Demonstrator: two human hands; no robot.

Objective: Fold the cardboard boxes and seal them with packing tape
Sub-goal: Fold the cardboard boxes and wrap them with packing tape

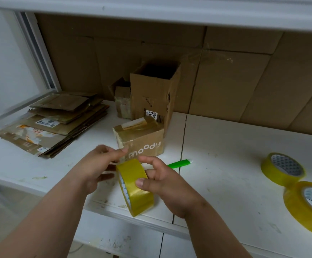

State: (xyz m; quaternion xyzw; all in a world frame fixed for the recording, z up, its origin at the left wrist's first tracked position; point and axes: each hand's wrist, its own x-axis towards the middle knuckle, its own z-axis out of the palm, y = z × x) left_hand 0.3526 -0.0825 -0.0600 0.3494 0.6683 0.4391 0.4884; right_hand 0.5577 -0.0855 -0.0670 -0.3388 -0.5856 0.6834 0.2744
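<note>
My right hand [162, 185] grips a yellow roll of packing tape [134, 187] above the front of the white table [226, 164], thumb on its outer face. My left hand [99, 164] pinches the loose clear end of the tape at the top of the roll. Just behind the hands sits a small closed cardboard box [142, 138] printed "moody", with tape across its top. A tall open box [155, 92] stands upright behind it, and a smaller open box [122, 101] sits to its left.
A stack of flattened cardboard boxes [54, 123] lies at the left of the table. A green pen-like tool [180, 163] lies right of my hands. Two more tape rolls [283, 169] [309, 207] rest at the right edge. Cardboard sheets line the back wall.
</note>
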